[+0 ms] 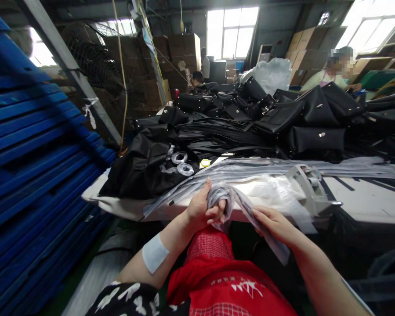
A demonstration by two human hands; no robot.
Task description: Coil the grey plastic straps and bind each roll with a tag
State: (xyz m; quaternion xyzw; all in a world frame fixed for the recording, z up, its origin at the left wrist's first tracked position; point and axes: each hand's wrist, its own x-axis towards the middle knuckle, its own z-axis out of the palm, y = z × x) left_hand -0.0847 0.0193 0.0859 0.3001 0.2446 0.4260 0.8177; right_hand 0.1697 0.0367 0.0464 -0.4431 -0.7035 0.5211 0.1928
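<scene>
My left hand [202, 206] holds a coiled roll of plastic-wrapped strap [229, 199], with the thumb up on its left side and the fingers curled into the coil. From the roll the strap runs down to the right, where my right hand [269, 221] pinches it between thumb and fingers; its loose end hangs below that hand. More long plastic-wrapped straps [250, 166] lie along the table edge beyond my hands. Finished small coils [185, 169] rest on black fabric at the left.
Black bags [316, 136] and black straps pile across the back of the table [368, 202]. A grey metal device [311, 188] stands at its right edge, a yellow tape roll [204, 163] farther left. Blue pallets [35, 153] are stacked left. A person [335, 72] is behind the bags.
</scene>
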